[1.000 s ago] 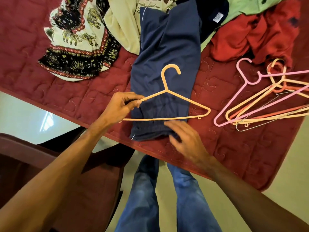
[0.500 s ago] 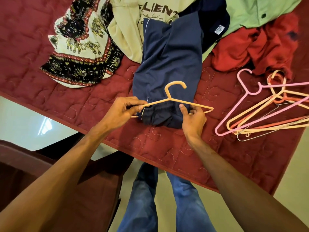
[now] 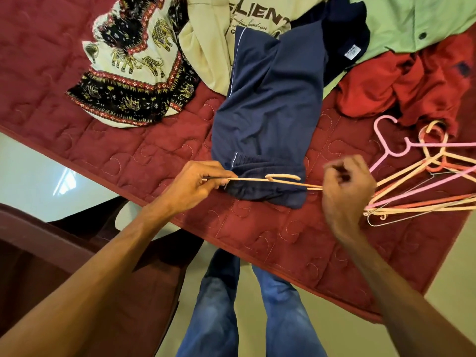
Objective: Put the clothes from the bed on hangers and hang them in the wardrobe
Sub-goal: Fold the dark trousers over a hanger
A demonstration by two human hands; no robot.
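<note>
— Grip first?
— The left hand [image 3: 195, 181] pinches the left tip of the peach hanger [image 3: 260, 179]. The right hand [image 3: 346, 186] is blurred, its fingers curled where the hanger's other end meets it. I cannot tell whether it grasps.
— What differs from half a second ago?
— The hanger has tipped nearly edge-on, over the bunched near end of the navy garment [image 3: 268, 112] on the maroon quilt [image 3: 154, 155]. The right hand has slid outward, near the spare hangers [image 3: 425, 199].

Hanger [image 3: 283, 180] across folded trousers [image 3: 270, 112], prob., on bed [image 3: 154, 161]; spare hangers [image 3: 422, 184] rt.
</note>
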